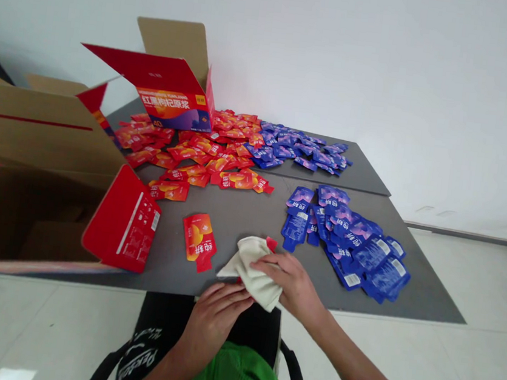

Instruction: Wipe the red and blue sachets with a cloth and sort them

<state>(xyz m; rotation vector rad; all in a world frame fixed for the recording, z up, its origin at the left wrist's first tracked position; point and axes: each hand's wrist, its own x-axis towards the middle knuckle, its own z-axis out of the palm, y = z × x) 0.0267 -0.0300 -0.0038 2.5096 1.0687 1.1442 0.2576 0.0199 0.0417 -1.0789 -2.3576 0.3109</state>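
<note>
A cream cloth (252, 257) is bunched in my right hand (292, 286), whose fingers close over it near the table's front edge. Under the cloth lies a red pouch (271, 244); only small red bits of it show. My left hand (218, 314) has its fingers together against the pouch's near end, at the lower edge of the cloth. Just left of the cloth, a single red-orange pouch (199, 239) rests flat with its spout toward me. Blue pouches (352, 241) lie in a loose, overlapping pile to the right.
A large open cardboard box (43, 148) fills the left side, its red flap (125, 224) jutting over the grey table (251, 214). A red printed carton (176, 105) stands open at the back. Piles of red pouches (203, 148) and blue pouches (299, 146) lie behind.
</note>
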